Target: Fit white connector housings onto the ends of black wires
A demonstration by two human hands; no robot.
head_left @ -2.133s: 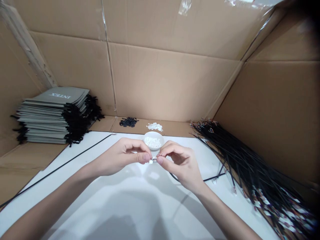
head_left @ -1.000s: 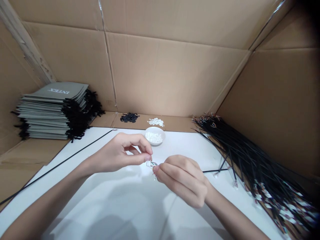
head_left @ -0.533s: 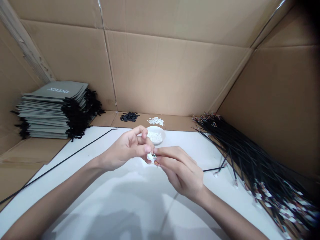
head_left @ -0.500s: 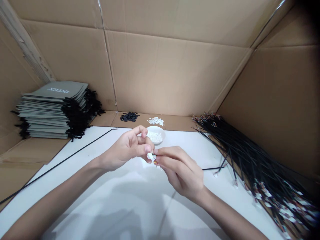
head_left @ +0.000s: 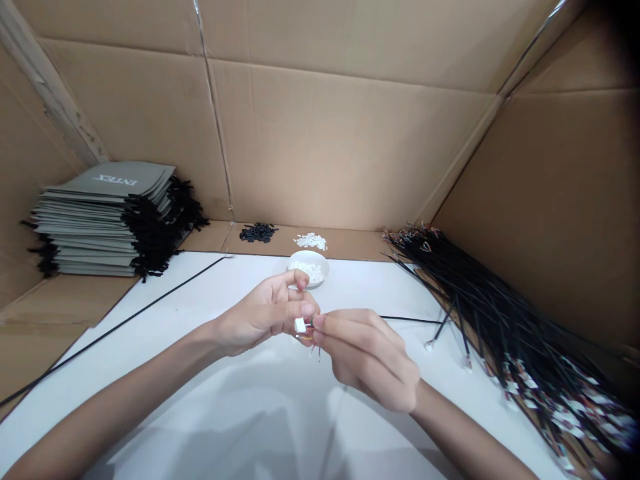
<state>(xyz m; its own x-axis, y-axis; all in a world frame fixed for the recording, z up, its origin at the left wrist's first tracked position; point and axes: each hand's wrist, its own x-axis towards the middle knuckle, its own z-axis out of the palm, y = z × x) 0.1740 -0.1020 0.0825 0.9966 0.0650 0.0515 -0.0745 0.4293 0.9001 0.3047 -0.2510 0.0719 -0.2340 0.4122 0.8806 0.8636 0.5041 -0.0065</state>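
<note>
In front of me, my left hand (head_left: 273,313) pinches a small white plug connector (head_left: 300,325) near the thumb tip and curled fingers. Thin coloured wires (head_left: 305,337), some orange and green, run from beside the connector to my right hand (head_left: 373,357). Its thumb and fingertips are pressed together on them. A few loose wire ends hang beneath the fingertips. Just beyond my left hand stands a white bowl (head_left: 325,265) with small white pieces (head_left: 307,271) in it. Exactly how the wires meet the connector is partly hidden by my fingers.
A bundle of black cables (head_left: 480,313) with white connectors lies at right. One black cable (head_left: 135,313) crosses the white table (head_left: 200,413) at left. Grey pouches (head_left: 90,233) are stacked back left. Piles of black pieces (head_left: 258,233) and white pieces (head_left: 311,241) lie before the cardboard wall (head_left: 350,147).
Both hands have moved slightly right and down, nearer the table's front. The white connector and coloured wires show more clearly between the fingers.
</note>
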